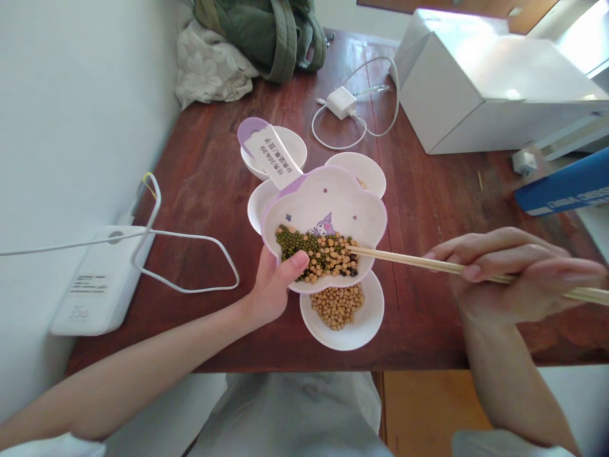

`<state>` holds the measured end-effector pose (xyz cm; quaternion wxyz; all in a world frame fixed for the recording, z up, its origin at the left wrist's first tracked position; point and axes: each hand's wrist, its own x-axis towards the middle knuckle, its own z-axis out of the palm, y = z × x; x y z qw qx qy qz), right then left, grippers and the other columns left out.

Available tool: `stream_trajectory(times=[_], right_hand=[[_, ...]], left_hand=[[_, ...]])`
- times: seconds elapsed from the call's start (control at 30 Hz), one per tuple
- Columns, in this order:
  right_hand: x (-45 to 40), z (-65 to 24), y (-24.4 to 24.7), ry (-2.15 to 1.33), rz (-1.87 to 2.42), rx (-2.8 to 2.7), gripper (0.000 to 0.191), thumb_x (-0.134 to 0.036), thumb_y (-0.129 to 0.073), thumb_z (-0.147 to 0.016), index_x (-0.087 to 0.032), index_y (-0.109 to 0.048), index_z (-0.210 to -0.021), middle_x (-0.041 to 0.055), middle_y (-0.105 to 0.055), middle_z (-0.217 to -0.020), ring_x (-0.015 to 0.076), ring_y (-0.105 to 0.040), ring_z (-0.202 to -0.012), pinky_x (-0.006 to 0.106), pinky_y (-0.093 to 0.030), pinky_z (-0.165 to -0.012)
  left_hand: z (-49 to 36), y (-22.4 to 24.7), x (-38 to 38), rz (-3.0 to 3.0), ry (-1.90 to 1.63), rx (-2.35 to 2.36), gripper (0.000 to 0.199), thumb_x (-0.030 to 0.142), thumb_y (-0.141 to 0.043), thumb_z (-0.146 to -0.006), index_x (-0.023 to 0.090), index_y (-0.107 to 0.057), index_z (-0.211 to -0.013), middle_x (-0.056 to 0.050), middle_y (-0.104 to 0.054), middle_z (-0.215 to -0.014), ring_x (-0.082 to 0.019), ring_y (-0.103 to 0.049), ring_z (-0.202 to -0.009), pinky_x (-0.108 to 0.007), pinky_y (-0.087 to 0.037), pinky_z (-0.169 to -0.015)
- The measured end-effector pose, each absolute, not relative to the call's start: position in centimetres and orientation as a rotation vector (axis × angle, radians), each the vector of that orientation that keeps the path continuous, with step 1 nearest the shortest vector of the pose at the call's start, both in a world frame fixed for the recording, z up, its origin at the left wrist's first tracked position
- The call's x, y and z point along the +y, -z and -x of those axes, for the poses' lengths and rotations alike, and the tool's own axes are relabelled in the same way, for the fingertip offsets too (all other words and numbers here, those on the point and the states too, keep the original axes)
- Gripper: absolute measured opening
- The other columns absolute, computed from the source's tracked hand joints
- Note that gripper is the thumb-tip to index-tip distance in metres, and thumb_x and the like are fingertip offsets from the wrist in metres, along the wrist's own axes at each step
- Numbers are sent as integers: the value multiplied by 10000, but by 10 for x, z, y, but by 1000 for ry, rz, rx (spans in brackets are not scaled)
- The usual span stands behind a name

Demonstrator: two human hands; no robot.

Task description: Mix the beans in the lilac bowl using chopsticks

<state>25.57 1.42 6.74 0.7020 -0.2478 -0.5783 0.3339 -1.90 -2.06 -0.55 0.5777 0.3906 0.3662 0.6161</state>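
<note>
My left hand (272,285) grips the near left rim of a cloud-shaped white and purple bowl (309,200), thumb over the edge. The bowl is tilted toward me, and green, tan and a few dark beans (328,257) lie along its near side. A printed paper label (273,155) covers much of its purple handle. In my right hand (504,273) is a pair of wooden chopsticks (404,256), their tips among the beans. Just below sits a small white bowl (342,336) of tan soybeans (337,306), partly hidden by the held bowl.
Behind the held bowl stand more white bowls, one at the back right (368,170). A white charger with cable (341,103), a large white box (442,95) and a blue box (566,184) lie beyond. At left is a power bank (95,292); a green bag (257,32) sits at the back.
</note>
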Motion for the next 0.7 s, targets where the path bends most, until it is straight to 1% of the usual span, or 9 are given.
stream_trajectory(times=[0.1,0.17,0.23,0.3,0.4,0.5,0.57,0.63,0.7], right_hand=[[7,-258,-66,-233,585,-1522,472,-450,-622,-1101,-247,-854,-742,5,-736,-597,231,-773,-553,370,-640,-433],[3,-259,-65,-139,575,-1649,497,-481,-550,-1124,-268,-892,-831,14,-753,-616,258,-783,-557,400,-621,-395],[0,-259,-65,-145,545,-1711,486,-497,-538,-1124,-279,-909,-898,14,-759,-622,269,-779,-545,409,-593,-362],[-1,-256,-67,-180,557,-1701,485,-488,-535,-1126,-279,-909,-899,13,-752,-611,262,-773,-537,404,-589,-361],[-3,-250,-75,-253,679,-1595,492,-490,-563,-1114,-292,-889,-804,13,-705,-553,259,-756,-524,418,-590,-378],[-9,-246,-84,-328,777,-1491,473,-534,-632,-1070,-316,-864,-721,13,-641,-498,273,-725,-499,439,-547,-350],[-14,-248,-88,-381,791,-1479,482,-529,-629,-1072,-314,-857,-707,16,-627,-487,280,-716,-488,442,-525,-337],[-17,-253,-88,-446,771,-1561,482,-520,-624,-1077,-290,-861,-727,27,-665,-521,282,-737,-508,432,-531,-345],[-18,-257,-87,-480,733,-1702,441,-502,-646,-1071,-260,-876,-782,41,-736,-596,286,-778,-566,421,-573,-379]], left_hand=[[18,5,-20,-908,-1429,861,628,577,-753,-961,271,-641,-1497,-104,-794,-1373,-368,-658,-1459,-547,-529,-1252],[18,4,-20,-901,-1419,860,621,593,-746,-961,275,-652,-1486,-101,-797,-1369,-370,-668,-1448,-547,-540,-1242],[17,3,-21,-893,-1414,853,602,582,-739,-969,277,-657,-1481,-98,-798,-1369,-368,-673,-1442,-544,-546,-1236],[17,3,-21,-886,-1417,853,601,578,-742,-967,277,-659,-1480,-97,-798,-1370,-368,-677,-1437,-543,-552,-1229],[17,3,-21,-881,-1420,875,623,600,-761,-946,282,-665,-1473,-97,-800,-1364,-374,-683,-1428,-546,-549,-1232],[17,3,-21,-889,-1426,893,625,607,-761,-944,287,-664,-1472,-93,-800,-1361,-371,-685,-1425,-544,-545,-1239],[17,2,-21,-895,-1430,892,627,608,-756,-948,286,-659,-1477,-94,-798,-1363,-369,-684,-1426,-542,-549,-1236],[16,1,-21,-904,-1431,887,631,612,-746,-953,280,-655,-1482,-99,-797,-1366,-368,-681,-1430,-541,-545,-1241],[16,0,-22,-916,-1434,882,639,622,-734,-958,270,-654,-1485,-106,-796,-1370,-370,-681,-1428,-544,-537,-1250]])
